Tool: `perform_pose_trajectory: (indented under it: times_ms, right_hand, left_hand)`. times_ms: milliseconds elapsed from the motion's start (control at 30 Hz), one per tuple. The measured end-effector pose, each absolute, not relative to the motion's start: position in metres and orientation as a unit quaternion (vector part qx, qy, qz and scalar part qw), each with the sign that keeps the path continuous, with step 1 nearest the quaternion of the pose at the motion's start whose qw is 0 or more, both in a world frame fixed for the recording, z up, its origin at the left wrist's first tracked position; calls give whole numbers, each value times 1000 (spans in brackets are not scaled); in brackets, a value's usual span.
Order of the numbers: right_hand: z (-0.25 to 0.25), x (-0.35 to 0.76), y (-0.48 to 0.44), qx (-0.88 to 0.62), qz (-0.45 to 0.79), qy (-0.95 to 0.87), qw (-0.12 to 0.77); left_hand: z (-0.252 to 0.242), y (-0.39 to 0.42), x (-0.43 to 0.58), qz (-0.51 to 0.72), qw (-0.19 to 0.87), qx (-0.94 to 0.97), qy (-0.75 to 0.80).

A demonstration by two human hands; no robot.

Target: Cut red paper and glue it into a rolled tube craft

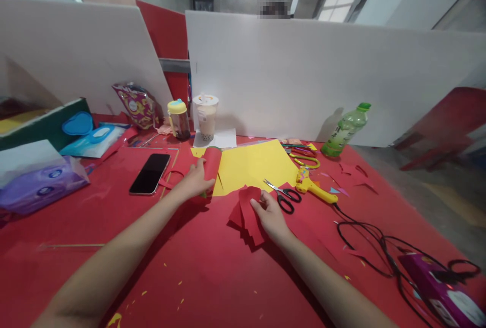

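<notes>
My left hand (196, 180) reaches to a red paper tube (213, 162), its thumb in front and its fingers at the tube's left side. A bit of green shows under that hand. Between the thumb and fingers of my right hand (272, 212) are cut red paper pieces (248, 211) with jagged lower edges. Black-handled scissors (285, 199) lie just right of this hand, blades slightly apart. A large yellow sheet (250, 163) lies flat beyond both hands. To the right of the scissors is a yellow glue gun (313, 186) with a black cable.
A phone (150, 173) and purple tissue pack (45, 186) lie left. A yellow-lidded bottle (178, 119), milk tea cup (207, 118) and green bottle (347, 130) stand behind. Yellow-handled scissors (306, 160) lie near the white board (322, 75). Right front holds a purple power strip (442, 287).
</notes>
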State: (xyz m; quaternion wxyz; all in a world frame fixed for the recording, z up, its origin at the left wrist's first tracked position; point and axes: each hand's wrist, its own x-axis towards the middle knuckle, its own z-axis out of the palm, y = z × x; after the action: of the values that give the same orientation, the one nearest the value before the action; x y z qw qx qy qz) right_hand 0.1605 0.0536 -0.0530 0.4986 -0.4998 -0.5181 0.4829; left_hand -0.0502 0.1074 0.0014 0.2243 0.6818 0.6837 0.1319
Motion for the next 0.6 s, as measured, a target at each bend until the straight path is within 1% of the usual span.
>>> perform_pose_trajectory:
  times_ms: [133,200,300,433,600]
  right_hand:
    - [-53,158,59,-500,478,-540,480]
    - [-53,155,62,-501,485,-553,456]
    - [-52,151,66,-533,448,-605,385]
    - [-50,150,77,-554,391,-662,319]
    - [-39,145,105,-565,361,-671,317]
  left_hand:
    - [5,100,-54,124,207,697,676]
    - [4,91,-51,125,179,702,677]
    - [-1,77,-41,135,90,722,672]
    - [-15,70,-39,162,99,728,659]
    - [-21,80,-56,206,133,727,642]
